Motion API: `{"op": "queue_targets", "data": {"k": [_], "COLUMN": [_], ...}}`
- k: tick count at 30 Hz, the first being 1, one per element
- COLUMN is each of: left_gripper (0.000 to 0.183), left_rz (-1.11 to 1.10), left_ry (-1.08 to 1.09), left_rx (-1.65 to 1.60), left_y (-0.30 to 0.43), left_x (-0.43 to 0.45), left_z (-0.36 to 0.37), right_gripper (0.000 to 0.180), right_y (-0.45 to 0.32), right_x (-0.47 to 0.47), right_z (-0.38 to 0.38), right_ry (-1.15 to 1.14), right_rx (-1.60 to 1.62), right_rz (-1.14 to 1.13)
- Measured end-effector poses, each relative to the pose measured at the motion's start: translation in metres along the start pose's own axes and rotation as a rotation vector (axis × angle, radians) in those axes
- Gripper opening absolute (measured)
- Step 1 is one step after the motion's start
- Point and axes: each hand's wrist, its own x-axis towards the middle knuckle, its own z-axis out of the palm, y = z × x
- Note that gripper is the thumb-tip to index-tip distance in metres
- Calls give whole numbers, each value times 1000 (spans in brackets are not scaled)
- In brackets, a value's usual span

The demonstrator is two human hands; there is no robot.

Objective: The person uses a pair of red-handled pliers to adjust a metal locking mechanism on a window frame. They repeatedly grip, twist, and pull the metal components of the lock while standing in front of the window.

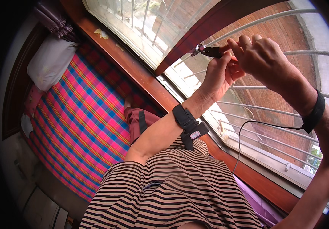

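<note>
A pair of pliers [212, 52] with dark jaws and reddish handles is held up in front of the window. The jaws point left and meet or lie right beside a small metal fitting [198, 49] at the edge of the dark red window frame [181, 43]. My right hand [263, 57] grips the handles from above and the right. From below, my left hand [217, 73] has its thumb and fingers around the handles too. The fingers partly hide the handles, and the exact contact at the fitting is too small to tell.
Metal bars [256, 107] cross the window opening, with a brick wall [290, 74] outside. A wooden sill [150, 86] runs diagonally beside a bed with a plaid sheet [87, 123] and a pillow [51, 61]. A black cable [240, 137] hangs from my right wristband [314, 111].
</note>
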Motion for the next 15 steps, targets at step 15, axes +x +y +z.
{"op": "queue_targets", "data": {"k": [15], "left_gripper": [42], "left_rz": [19], "left_ry": [-83], "left_rx": [103], "left_y": [3], "left_x": [-2], "left_z": [-4], "right_gripper": [18], "right_y": [3], "right_x": [-6], "right_z": [7], "right_ry": [192], "right_rx": [378], "right_rz": [122]}}
